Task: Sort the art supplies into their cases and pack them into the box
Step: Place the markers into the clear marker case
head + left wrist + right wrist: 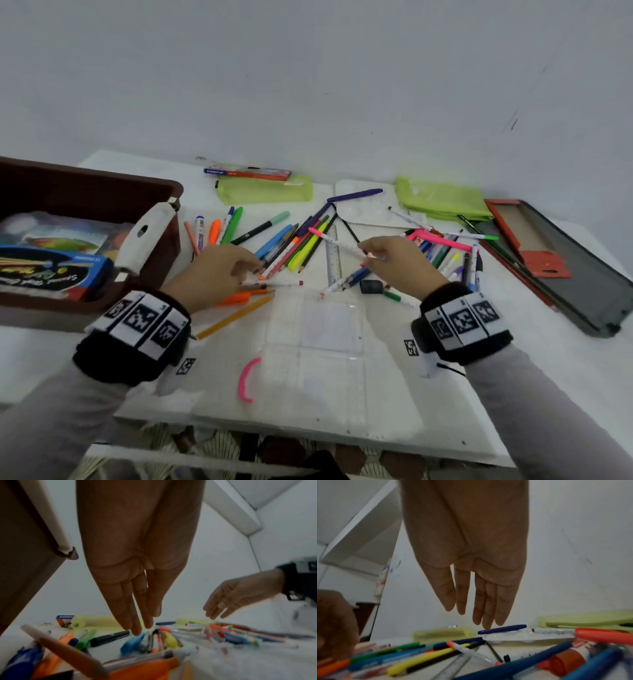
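While above a heap of slim plastic markers (294, 240) on the white table (445, 394): left hand (212, 274), fingers straight and pressed together, empty, over smooth capped barrels. Right hand (397, 263), fingers extended, empty in wrist view. Soft lime fabric cases (265, 189) at far edge; brown hard-walled box (102, 192) far left.

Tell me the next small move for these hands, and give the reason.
Probably lower the left hand and pinch one pen from the loose pile. Both it and the right hand hover open, holding nothing, and the green pouch waits behind.
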